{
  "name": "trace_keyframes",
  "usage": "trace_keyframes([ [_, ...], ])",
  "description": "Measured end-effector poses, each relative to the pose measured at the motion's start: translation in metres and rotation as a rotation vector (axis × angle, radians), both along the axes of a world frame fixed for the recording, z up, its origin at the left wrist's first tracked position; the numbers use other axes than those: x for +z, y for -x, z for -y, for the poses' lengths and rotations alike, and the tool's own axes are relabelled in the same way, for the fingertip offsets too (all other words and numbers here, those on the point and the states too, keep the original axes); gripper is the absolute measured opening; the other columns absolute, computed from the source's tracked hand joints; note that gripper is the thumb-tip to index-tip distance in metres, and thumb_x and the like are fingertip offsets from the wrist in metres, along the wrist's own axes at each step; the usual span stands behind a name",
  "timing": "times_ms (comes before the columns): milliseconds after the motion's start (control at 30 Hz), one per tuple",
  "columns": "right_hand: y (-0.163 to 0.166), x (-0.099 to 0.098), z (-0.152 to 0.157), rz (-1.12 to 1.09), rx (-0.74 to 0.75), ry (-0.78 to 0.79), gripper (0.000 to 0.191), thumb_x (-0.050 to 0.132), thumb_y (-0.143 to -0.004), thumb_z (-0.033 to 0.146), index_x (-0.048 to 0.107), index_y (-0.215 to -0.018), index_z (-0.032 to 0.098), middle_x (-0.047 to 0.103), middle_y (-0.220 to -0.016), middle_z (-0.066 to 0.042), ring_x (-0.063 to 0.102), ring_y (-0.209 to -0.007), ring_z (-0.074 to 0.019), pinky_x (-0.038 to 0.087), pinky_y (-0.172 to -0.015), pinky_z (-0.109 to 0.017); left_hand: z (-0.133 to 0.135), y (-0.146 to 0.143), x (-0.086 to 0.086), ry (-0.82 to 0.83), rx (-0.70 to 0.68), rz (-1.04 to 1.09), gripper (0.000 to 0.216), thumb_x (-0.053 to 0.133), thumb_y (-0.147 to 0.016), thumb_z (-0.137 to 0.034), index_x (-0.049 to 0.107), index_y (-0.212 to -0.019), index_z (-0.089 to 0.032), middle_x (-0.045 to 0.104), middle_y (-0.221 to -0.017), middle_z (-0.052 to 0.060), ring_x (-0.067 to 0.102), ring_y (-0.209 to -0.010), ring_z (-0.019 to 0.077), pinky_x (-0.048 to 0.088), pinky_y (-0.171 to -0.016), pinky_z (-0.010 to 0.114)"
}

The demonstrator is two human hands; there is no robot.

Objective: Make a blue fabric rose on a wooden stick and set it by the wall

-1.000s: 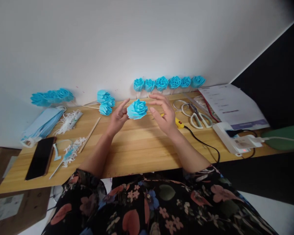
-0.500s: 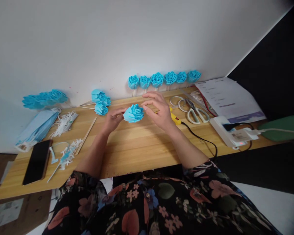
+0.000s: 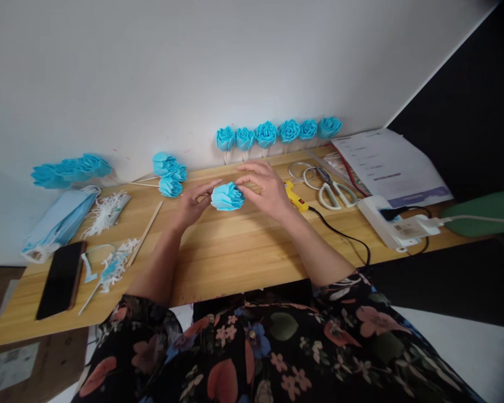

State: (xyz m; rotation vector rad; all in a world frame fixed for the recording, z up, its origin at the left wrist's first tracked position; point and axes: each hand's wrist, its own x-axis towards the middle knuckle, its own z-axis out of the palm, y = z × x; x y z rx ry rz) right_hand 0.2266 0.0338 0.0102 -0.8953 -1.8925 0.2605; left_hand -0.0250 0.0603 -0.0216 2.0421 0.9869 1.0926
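Note:
A blue artificial flower with layered petals is held above the middle of the wooden table. My left hand grips it from the left, at its base; the stem is hidden. From the right, my right hand has thumb and forefinger closed at the flower's upper right petals, with the other fingers loosely curved above. Just beyond my right wrist lies a yellow glue gun with a black cord.
Several finished blue flowers lean on the wall behind. More flowers lie at the back left, near blue face masks, a stick and a phone. Scissors, a power strip and a paper sheet are rightward.
The flower has turned in my left hand, so its top faces more to the right. My right fingers have moved slightly left onto its petals. The view has shifted a little.

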Motion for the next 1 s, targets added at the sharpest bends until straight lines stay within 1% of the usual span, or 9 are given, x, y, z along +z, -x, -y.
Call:
trace_keyframes([
  [100, -0.001, -0.002, -0.002, 0.003, -0.007, 0.018, 0.011, 0.067, -0.091, 0.024, 0.077, -0.093, 0.029, 0.075, -0.124, -0.004, 0.064, -0.124, -0.0280, 0.047, -0.109, -0.054, 0.000, 0.000, 0.000, -0.003, -0.049, 0.028, 0.040, 0.070, -0.089, -0.052, 0.081, -0.113, -0.021, 0.080, -0.113, 0.011, 0.074, -0.107, 0.0264, 0.057, -0.097, 0.039],
  [200, -0.001, -0.004, -0.002, 0.006, -0.012, 0.037, 0.009, 0.069, -0.090, 0.023, 0.077, -0.092, 0.029, 0.076, -0.123, -0.004, 0.065, -0.122, -0.0276, 0.048, -0.108, -0.053, -0.001, -0.001, -0.001, -0.027, -0.074, 0.045, 0.038, 0.067, -0.091, -0.054, 0.083, -0.103, -0.022, 0.081, -0.104, 0.011, 0.075, -0.101, 0.0264, 0.058, -0.093, 0.040],
  [300, -0.001, -0.003, -0.002, 0.021, -0.002, 0.043, 0.007, 0.070, -0.090, 0.025, 0.076, -0.086, 0.028, 0.076, -0.122, -0.004, 0.065, -0.120, -0.0274, 0.049, -0.106, -0.052, -0.001, -0.001, -0.003, -0.055, -0.078, 0.030, 0.037, 0.066, -0.092, -0.054, 0.083, -0.100, -0.022, 0.082, -0.100, 0.010, 0.075, -0.094, 0.0252, 0.058, -0.088, 0.038],
  [433, 0.000, -0.001, 0.000, 0.046, 0.033, 0.043, 0.009, 0.066, -0.091, 0.023, 0.073, -0.086, 0.026, 0.075, -0.122, -0.005, 0.064, -0.120, -0.0276, 0.048, -0.106, -0.051, -0.002, 0.000, -0.004, -0.058, -0.100, 0.031, 0.034, 0.066, -0.093, -0.052, 0.083, -0.100, -0.023, 0.081, -0.099, 0.010, 0.075, -0.094, 0.0246, 0.058, -0.087, 0.038],
  [600, 0.000, -0.002, 0.000, 0.051, 0.056, 0.028, 0.009, 0.061, -0.091, 0.021, 0.069, -0.092, 0.024, 0.074, -0.120, -0.008, 0.064, -0.117, -0.0269, 0.049, -0.103, -0.048, -0.005, 0.001, -0.007, 0.003, -0.088, 0.098, 0.041, 0.071, -0.087, -0.061, 0.083, -0.092, -0.021, 0.081, -0.092, 0.010, 0.075, -0.090, 0.0246, 0.059, -0.083, 0.038],
  [700, 0.000, -0.003, -0.001, 0.043, 0.072, 0.044, 0.008, 0.061, -0.092, 0.024, 0.068, -0.093, 0.025, 0.074, -0.120, -0.007, 0.064, -0.117, -0.0263, 0.049, -0.103, -0.047, -0.006, 0.002, -0.008, 0.044, -0.088, 0.119, 0.042, 0.073, -0.085, -0.062, 0.082, -0.090, -0.021, 0.079, -0.086, 0.009, 0.074, -0.088, 0.0239, 0.058, -0.084, 0.037],
  [767, 0.000, -0.001, 0.000, 0.015, 0.080, 0.068, 0.008, 0.060, -0.092, 0.025, 0.069, -0.093, 0.025, 0.074, -0.119, -0.007, 0.065, -0.117, -0.0261, 0.049, -0.104, -0.047, -0.005, 0.002, -0.008, 0.070, -0.093, 0.135, 0.042, 0.075, -0.084, -0.060, 0.082, -0.090, -0.020, 0.079, -0.088, 0.009, 0.074, -0.090, 0.0244, 0.058, -0.086, 0.038],
  [833, 0.000, 0.002, 0.003, -0.048, 0.082, 0.106, 0.011, 0.059, -0.094, 0.028, 0.069, -0.097, 0.025, 0.074, -0.121, -0.006, 0.065, -0.117, -0.0253, 0.049, -0.106, -0.046, -0.005, 0.003, -0.008, 0.093, -0.091, 0.157, 0.041, 0.076, -0.084, -0.059, 0.082, -0.091, -0.019, 0.080, -0.094, 0.010, 0.075, -0.094, 0.0253, 0.058, -0.088, 0.038],
  [1000, 0.002, 0.010, 0.011, -0.199, 0.055, 0.209, 0.028, 0.056, -0.095, 0.032, 0.067, -0.119, 0.023, 0.073, -0.129, -0.007, 0.066, -0.122, -0.0226, 0.051, -0.104, -0.042, -0.005, 0.006, -0.011, 0.161, -0.056, 0.205, 0.038, 0.083, -0.079, -0.052, 0.084, -0.099, -0.019, 0.081, -0.107, 0.010, 0.075, -0.103, 0.0280, 0.057, -0.097, 0.041],
])
